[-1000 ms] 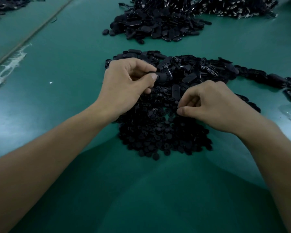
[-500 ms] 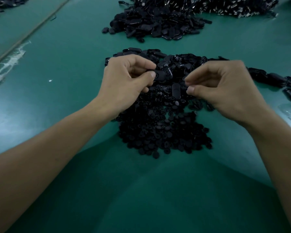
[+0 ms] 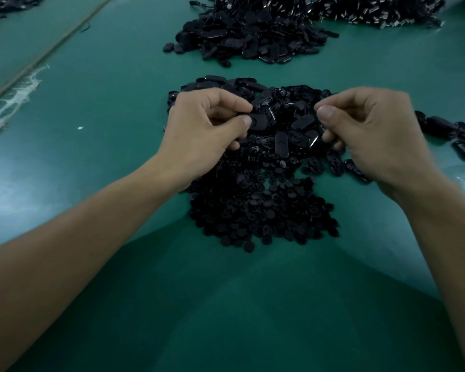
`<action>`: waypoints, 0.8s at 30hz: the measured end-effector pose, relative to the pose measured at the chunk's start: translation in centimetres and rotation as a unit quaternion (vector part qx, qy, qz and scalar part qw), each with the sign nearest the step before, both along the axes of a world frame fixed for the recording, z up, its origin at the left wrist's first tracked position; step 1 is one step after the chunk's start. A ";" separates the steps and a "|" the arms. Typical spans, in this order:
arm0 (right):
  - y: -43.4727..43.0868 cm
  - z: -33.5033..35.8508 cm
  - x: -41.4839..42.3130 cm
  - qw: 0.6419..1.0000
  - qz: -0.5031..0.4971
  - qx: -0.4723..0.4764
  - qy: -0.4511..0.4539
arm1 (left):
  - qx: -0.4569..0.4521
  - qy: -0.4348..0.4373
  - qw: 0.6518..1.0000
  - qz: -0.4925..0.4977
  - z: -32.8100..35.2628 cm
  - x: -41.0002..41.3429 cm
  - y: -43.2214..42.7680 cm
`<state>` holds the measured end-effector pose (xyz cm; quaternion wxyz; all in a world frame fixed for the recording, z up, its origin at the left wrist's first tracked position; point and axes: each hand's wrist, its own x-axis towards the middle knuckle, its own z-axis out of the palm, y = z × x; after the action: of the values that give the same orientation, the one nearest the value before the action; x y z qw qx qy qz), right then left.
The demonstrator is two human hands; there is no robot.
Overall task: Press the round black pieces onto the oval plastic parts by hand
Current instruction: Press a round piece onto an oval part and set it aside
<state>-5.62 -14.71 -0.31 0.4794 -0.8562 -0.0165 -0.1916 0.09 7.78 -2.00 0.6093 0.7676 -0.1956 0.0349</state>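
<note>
My left hand (image 3: 204, 124) pinches a black oval plastic part (image 3: 258, 121) between thumb and forefinger, just above the heap of oval parts (image 3: 293, 130). My right hand (image 3: 368, 130) hovers to the right of it, level with the left. Its thumb and forefinger are pressed together, and what they pinch is too small and dark to make out. The other fingers curl underneath. A gap about a hand wide separates the two pinches. Closer to me lies the pile of round black pieces (image 3: 263, 210) on the green table (image 3: 118, 157).
A bigger heap of black parts (image 3: 253, 36) sits farther back, with a shiny-flecked pile (image 3: 373, 9) behind it to the right. Loose oval parts (image 3: 446, 130) trail off to the right. A white smear (image 3: 11, 100) and a seam mark the left side.
My right hand rose from the round-piece pile with thumb and forefinger pinched, moving up and right to the left hand's level. The left hand stayed put with its oval part.
</note>
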 end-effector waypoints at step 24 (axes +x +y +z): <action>2.8 -0.6 -0.4 0.992 0.096 0.084 -0.021 | -0.019 0.015 0.999 -0.048 0.0 -1.3 -0.9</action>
<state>-6.04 -11.94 -0.92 0.5651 -0.8035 -0.0924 -0.1630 -1.25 6.91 -2.05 0.6277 0.7462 -0.2219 -0.0025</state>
